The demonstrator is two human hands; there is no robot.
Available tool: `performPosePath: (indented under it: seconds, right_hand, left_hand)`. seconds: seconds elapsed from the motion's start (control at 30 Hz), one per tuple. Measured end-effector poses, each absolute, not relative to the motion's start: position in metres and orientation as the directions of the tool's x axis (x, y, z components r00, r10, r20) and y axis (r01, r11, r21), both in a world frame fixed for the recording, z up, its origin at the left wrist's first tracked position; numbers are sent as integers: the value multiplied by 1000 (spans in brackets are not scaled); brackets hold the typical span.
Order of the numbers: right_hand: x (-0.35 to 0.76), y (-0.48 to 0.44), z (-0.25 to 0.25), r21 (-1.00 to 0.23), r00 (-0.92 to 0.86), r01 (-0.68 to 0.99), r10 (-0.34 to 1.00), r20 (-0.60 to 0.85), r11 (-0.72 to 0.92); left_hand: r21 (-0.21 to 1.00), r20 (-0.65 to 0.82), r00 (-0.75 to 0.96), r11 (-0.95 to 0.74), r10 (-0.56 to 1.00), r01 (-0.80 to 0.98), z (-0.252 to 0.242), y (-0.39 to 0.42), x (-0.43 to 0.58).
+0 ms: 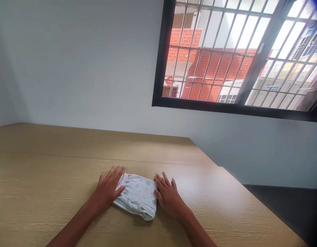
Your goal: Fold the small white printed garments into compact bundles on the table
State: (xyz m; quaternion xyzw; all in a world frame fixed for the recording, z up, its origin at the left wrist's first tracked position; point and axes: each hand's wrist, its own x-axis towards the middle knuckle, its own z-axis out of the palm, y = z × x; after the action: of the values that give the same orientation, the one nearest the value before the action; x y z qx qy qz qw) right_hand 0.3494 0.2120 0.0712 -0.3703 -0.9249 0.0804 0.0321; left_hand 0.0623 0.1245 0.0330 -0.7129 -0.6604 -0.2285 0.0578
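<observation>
Low in the centre of the frame, a small folded white cloth point(138, 198) printed with tiny figures lies on a pale wooden table point(45, 178); it is a compact bundle, with its rolled edge towards the viewer. Both of the person's hands meet it, one from each side; the left hand point(109, 187) rests flat over the cloth's left end, fingers spread and straight, pinching nothing; the right hand point(167, 196) lies flat at the cloth's right end, fingers touching the fabric, likewise closed on nothing. By the look of it the bundle is being pressed and smoothed, and the folding itself seems largely done; a lift or a further fold would call for fingers curling under an edge, since both palms only press down. Across the upper right of the frame a black-framed barred window point(238, 58) shows red brick outside; a plain white wall point(83, 68) fills the upper left.
</observation>
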Motion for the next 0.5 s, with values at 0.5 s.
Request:
performPosePath:
  seconds: [0.5]
  right_hand:
    - [322, 168, 77, -577, -765, 406, 609, 210, 709]
  left_hand:
    - [710, 225, 412, -438, 883, 552, 70, 88, 130]
